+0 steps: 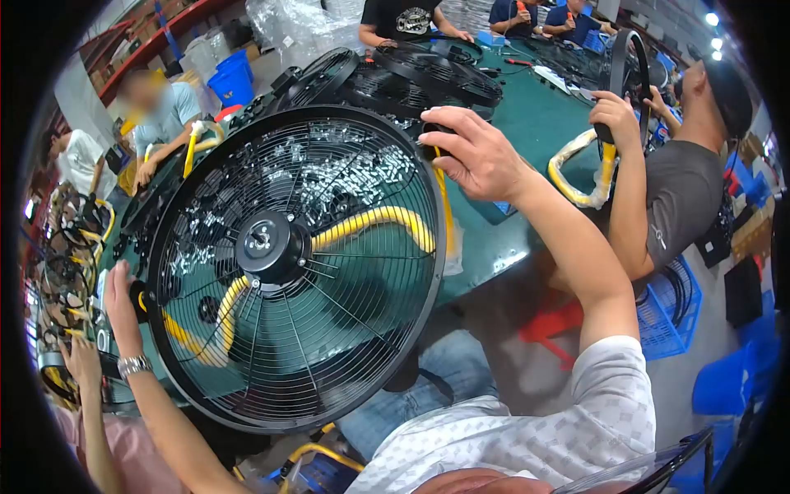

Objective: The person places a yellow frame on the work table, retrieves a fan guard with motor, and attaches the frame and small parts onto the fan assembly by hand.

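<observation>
A large round black fan point(272, 247) with a wire grille and a central motor hub stands tilted in front of me over the green table point(533, 107). My right hand point(477, 154) is at its upper right rim, fingers curled round a black knob or fitting there. My left hand point(123, 309) is at the lower left rim, beside a small yellow and black part, its fingers extended upward. Through the grille show a yellow ribbed tube point(374, 222) and many small shiny metal pieces point(354, 177) on the table.
More black fans point(420, 78) lie at the table's far side. A co-worker point(687, 181) at the right holds a black ring part with a yellow tube. Other people sit at the left and far side. Blue crates point(668, 309) and a red stool point(553, 325) stand below right.
</observation>
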The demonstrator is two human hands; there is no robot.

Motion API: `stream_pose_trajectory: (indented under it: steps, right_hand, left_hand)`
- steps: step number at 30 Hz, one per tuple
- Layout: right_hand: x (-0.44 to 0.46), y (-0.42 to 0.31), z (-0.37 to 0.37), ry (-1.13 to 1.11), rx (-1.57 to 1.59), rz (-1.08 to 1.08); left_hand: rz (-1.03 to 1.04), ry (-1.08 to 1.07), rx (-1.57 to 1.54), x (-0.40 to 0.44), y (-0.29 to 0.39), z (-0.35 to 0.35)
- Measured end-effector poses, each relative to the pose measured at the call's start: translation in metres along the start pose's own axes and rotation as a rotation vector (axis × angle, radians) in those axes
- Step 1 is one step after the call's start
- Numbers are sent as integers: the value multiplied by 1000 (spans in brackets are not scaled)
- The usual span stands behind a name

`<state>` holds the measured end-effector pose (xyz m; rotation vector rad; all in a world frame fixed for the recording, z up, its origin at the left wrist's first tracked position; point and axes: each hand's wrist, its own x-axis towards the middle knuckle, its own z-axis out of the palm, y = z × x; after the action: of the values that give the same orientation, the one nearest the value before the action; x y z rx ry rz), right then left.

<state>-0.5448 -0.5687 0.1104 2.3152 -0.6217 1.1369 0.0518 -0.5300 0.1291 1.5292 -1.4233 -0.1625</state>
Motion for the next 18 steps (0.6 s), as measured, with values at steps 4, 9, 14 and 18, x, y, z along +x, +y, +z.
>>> stream_pose_trajectory:
  steps: [4, 9, 14, 18]
  right_hand:
    - [0, 17, 12, -88, 129, 178]
    - [38, 59, 19, -735, 899, 1354]
    - [35, 70, 31, -511, 921, 999]
    - [29, 15, -5, 149, 240, 235]
  left_hand:
    - [-229, -151, -9, -2, 9, 4]
    - [40, -23, -55, -3, -35, 1]
    - [114, 23, -102, -4, -49, 6]
    - [153, 8, -94, -6, -47, 4]
